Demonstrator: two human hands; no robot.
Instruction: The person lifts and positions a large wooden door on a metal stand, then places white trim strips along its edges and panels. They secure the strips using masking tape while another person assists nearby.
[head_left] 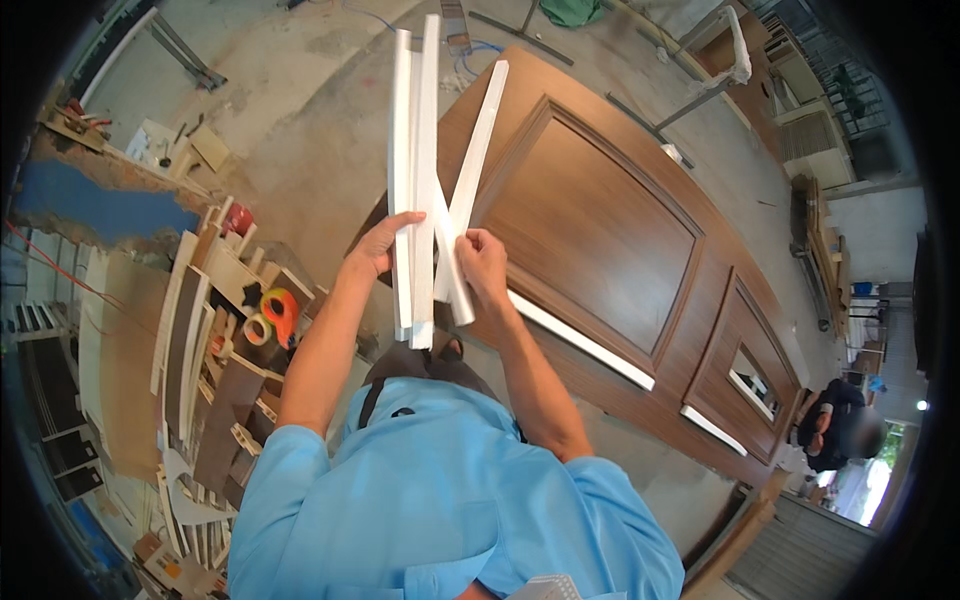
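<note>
My left hand [385,243] grips a bundle of long white strips [414,130] held upright in front of me. My right hand [480,255] pinches another white strip [478,140] that leans off to the right and crosses the bundle near my fingers. Below and to the right lies a brown panelled door [600,230], flat, with white strips [580,340] set along its panel edge and its small window openings.
A heap of wood offcuts and boards [200,330] with rolls of tape [280,312] lies at my left. Another person [835,425] crouches at the far right by the door's end. Bare concrete floor [300,90] spreads beyond, with a metal stand [700,95].
</note>
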